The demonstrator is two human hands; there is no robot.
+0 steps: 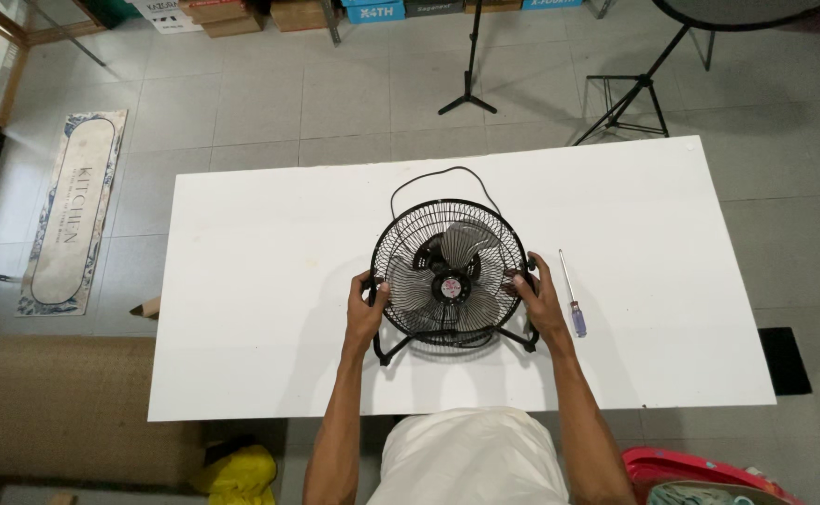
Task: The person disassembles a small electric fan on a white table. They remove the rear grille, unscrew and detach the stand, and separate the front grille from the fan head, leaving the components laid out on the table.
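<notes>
A black floor fan with a round wire grille and grey blades stands on a white table, its front facing up toward me. My left hand grips the left side of the grille rim. My right hand grips the right side of the rim. The fan's black stand legs rest on the table near me, and its black cord loops behind it. A screwdriver with a purple handle lies on the table just right of my right hand.
Tiled floor surrounds the table. A patterned mat lies at the left, black tripod stands are behind the table, and boxes line the far wall. A yellow object and a red basin sit near my legs.
</notes>
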